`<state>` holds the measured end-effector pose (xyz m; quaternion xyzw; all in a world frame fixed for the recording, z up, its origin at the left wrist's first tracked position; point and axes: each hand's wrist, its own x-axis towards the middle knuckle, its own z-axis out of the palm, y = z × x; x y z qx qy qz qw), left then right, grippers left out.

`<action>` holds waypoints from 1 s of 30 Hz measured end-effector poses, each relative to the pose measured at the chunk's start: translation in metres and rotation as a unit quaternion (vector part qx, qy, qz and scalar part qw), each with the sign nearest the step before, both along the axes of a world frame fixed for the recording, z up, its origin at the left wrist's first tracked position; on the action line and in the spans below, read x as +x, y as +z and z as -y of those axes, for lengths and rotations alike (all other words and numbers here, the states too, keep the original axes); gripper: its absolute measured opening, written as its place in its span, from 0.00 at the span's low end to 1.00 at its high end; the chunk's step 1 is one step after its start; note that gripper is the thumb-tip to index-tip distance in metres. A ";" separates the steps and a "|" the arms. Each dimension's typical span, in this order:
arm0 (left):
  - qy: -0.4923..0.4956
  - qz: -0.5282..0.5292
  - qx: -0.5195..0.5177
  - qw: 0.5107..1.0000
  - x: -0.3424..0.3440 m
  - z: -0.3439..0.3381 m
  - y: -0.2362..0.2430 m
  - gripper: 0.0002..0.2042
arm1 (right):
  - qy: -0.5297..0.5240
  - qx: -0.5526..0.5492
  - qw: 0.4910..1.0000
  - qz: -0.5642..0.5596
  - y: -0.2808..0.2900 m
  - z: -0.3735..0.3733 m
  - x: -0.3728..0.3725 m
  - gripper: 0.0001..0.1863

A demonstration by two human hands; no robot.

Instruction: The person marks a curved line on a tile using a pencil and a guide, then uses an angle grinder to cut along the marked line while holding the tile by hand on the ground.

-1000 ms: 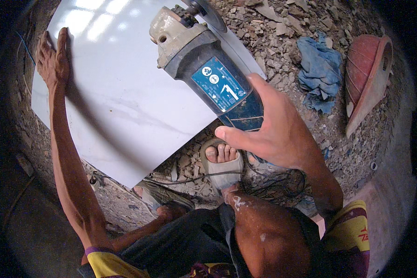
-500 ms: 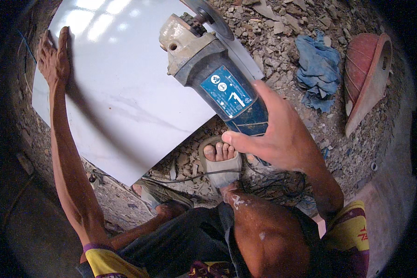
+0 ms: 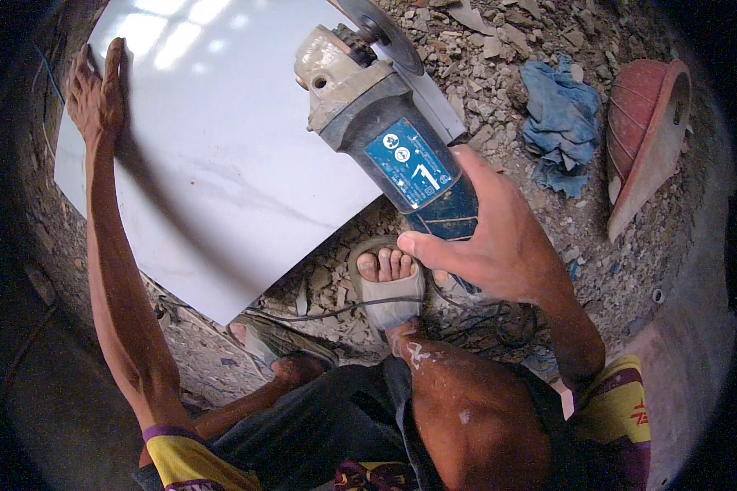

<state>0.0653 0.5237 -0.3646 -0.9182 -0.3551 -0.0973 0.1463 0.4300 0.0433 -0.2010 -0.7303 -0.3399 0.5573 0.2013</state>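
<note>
A blue and grey angle grinder [image 3: 401, 155] is gripped around its body by my right hand [image 3: 499, 229], thumb on the near side. Its disc [image 3: 389, 37] stands over the far right edge of a large glossy white tile [image 3: 246, 155] with faint grey veins; whether disc and tile touch cannot be told. My left hand [image 3: 97, 98] lies on the tile's far left part, fingers stretched out. The tile's near corner points toward my feet.
Broken rubble [image 3: 491, 41] covers the ground around the tile. A crumpled blue cloth [image 3: 558, 123] and a red hard hat [image 3: 637, 123] lie at the right. A dark power cord [image 3: 327, 313] runs past my sandalled foot [image 3: 391, 278].
The grinder has shifted slightly to the right, its disc moving along the tile's right edge toward me. My left hand stays in place on the tile.
</note>
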 end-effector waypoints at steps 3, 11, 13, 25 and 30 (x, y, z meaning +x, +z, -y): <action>0.055 0.040 -0.017 0.998 0.004 0.003 -0.005 0.46 | -0.005 -0.008 1.000 -0.016 0.002 0.000 0.000 0.47; 0.082 -0.367 0.319 0.870 0.005 0.013 0.006 0.53 | -0.023 -0.034 0.998 -0.043 0.015 0.000 0.000 0.36; 0.105 -0.146 0.135 0.974 0.012 0.021 -0.001 0.51 | -0.025 -0.017 0.999 -0.034 0.016 0.004 0.000 0.35; 0.145 0.030 -0.009 0.989 0.007 0.008 -0.005 0.39 | 0.004 0.009 1.000 -0.009 0.006 0.028 0.000 0.43; -0.036 -0.060 0.118 0.991 -0.013 -0.007 -0.014 0.27 | 0.017 -0.023 0.999 -0.038 0.004 0.026 0.006 0.48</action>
